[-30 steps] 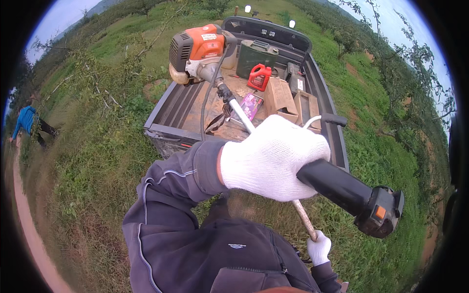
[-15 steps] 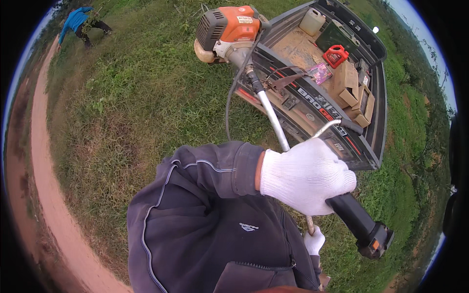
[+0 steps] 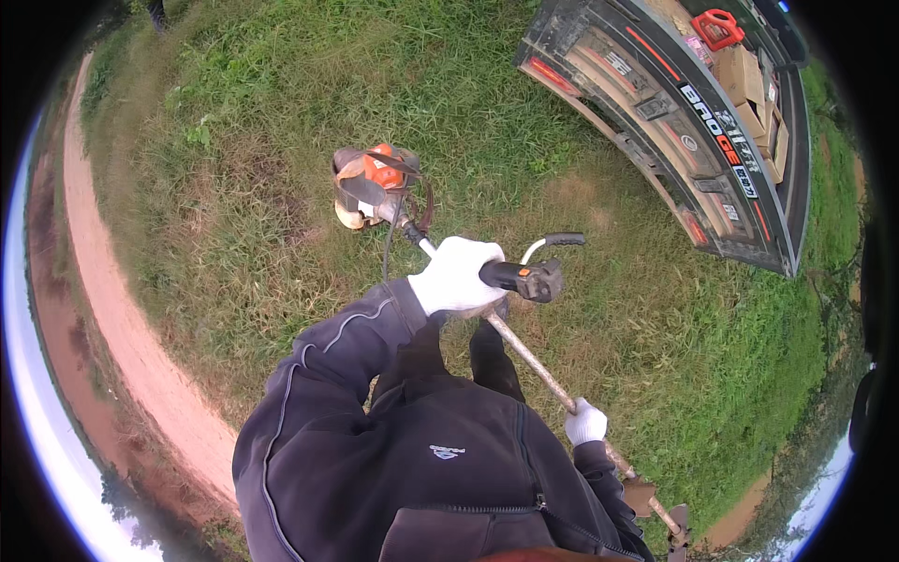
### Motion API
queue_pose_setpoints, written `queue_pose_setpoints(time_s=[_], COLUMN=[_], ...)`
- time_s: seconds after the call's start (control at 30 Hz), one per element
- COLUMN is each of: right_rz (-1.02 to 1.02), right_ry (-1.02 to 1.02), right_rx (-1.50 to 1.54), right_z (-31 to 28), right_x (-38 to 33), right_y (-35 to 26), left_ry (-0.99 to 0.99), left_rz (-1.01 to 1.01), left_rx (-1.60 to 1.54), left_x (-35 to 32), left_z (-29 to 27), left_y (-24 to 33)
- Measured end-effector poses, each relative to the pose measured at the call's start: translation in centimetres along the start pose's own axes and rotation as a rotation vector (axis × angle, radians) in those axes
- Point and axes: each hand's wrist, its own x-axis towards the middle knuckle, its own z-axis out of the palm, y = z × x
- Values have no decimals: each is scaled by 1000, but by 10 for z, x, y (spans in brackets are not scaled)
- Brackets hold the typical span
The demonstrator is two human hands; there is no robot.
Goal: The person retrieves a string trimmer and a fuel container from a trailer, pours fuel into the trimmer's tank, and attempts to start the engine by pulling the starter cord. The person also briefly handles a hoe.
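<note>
In front of me a brush cutter hangs slantwise, its orange engine [image 3: 382, 171] low over the grass at the far left end. My left hand [image 3: 457, 273], in a white knitted glove, is closed around the black control grip [image 3: 510, 275]. Beyond it sticks out a second, bent handle [image 3: 564, 239] with a black end. Further down the metal shaft [image 3: 532, 359], my right hand [image 3: 587, 421] in a matching glove wraps round it. Past that hand, a guard plate and the cutting end [image 3: 677, 538] reach beside my right side. A dark strap lies draped over the engine.
A dark cargo vehicle's tailgate [image 3: 655, 112] stands at the upper right. Its bed holds a red jerrycan [image 3: 717, 30] and cardboard boxes [image 3: 744, 80]. Grass [image 3: 272, 103] covers the ground, and a dirt track [image 3: 122, 328] runs along the left.
The brush cutter has come away from the tailgate, its engine dropping nearer the ground and leftward. My left hand has moved left with it. The vehicle now appears further up and right in view.
</note>
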Motion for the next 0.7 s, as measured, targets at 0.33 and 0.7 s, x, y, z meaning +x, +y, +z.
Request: queue_pose_setpoints(time_s=[0.33, 0.7], right_rz=[-79, -221], right_ry=[-275, -245], right_rx=[-62, 131], right_z=[69, 93], right_x=[90, 187], right_y=[-26, -35], left_ry=[115, 78], left_rz=[-217, -275], left_rx=[-33, 36], left_x=[-86, -85], left_z=[40, 43], left_y=[-115, -133])
